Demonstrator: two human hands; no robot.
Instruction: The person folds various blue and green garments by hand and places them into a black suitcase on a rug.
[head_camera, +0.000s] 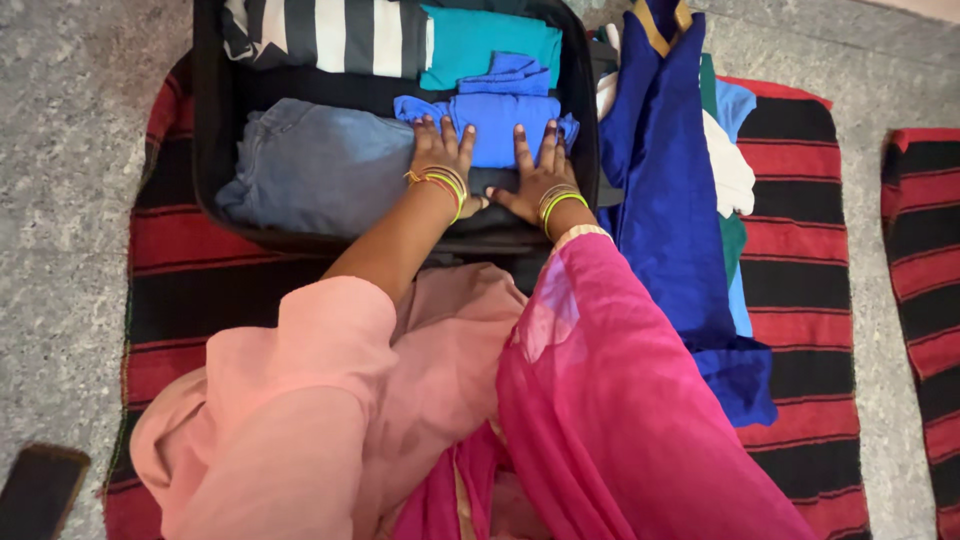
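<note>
An open black suitcase (210, 150) lies on a red and black striped mat. Inside it are folded grey-blue jeans (310, 165), a black and white striped garment (330, 35), a teal folded cloth (480, 40) and a blue folded garment (500, 115). My left hand (442, 160) rests flat, fingers apart, on the near edge of the blue garment. My right hand (537, 175) lies flat beside it on the same garment and the dark cloth under it. Both wrists wear bangles. Neither hand grips anything.
A long dark-blue garment (665, 200) lies over white and teal clothes to the right of the suitcase. The striped mat (800, 250) sits on a grey stone floor (60, 200). A second striped mat (925, 240) is at far right. A dark flat object (40, 490) lies at bottom left.
</note>
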